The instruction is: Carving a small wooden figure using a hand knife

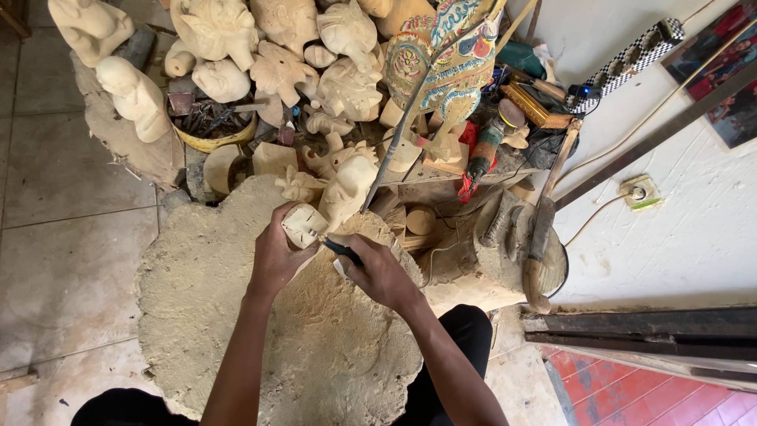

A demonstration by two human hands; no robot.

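Left hand (276,256) clamps pale carving (303,225); right hand (378,272) grips dark tool (343,251) (tip touching it).

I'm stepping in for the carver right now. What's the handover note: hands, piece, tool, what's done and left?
Left hand grips the small pale carving, braced on the big wood block.
Right hand holds a dark-handled knife, tip at the carving's face.
Done: rough shape cut, some lines incised.
Left: the piece is bare wood, unpainted; finer detail can't be judged.
More unpainted figures are piled behind.
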